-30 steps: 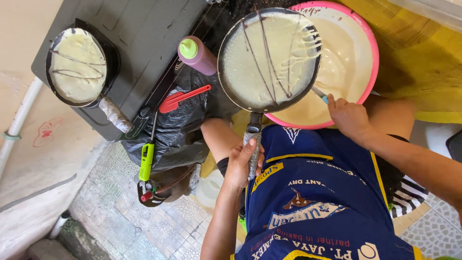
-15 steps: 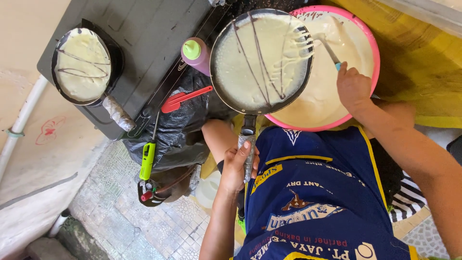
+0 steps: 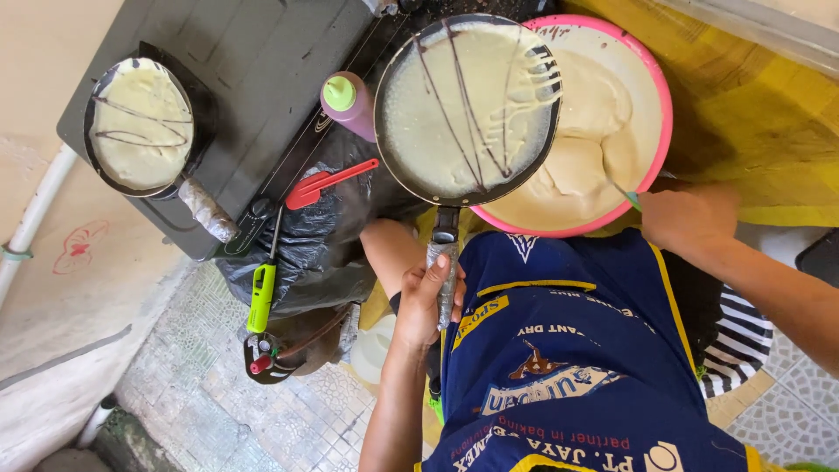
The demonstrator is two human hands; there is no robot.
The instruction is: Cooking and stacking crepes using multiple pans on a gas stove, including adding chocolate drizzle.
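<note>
My left hand [image 3: 424, 301] grips the foil-wrapped handle of a black frying pan [image 3: 468, 109]. The pan is coated with pale batter streaked by dark lines and hangs over the left part of a pink-rimmed bowl [image 3: 660, 131] of the same batter. My right hand [image 3: 690, 217] rests at the bowl's near right rim, closed on a thin utensil handle [image 3: 622, 190] that dips into the batter. A blue printed apron [image 3: 577, 350] covers my lap below both hands.
On a dark stove top [image 3: 262, 79] at the left sits a second batter-filled pan [image 3: 140, 127]. Next to it are a pink bottle with a green cap [image 3: 350, 105], a red spatula [image 3: 328, 183], a green stick lighter [image 3: 260, 293] and a black plastic bag [image 3: 323, 253]. Yellow cloth [image 3: 760, 131] lies at the right.
My right hand has pulled back with the utensil from over the bowl's far side to its near right rim. The pan stays over the bowl in my left hand.
</note>
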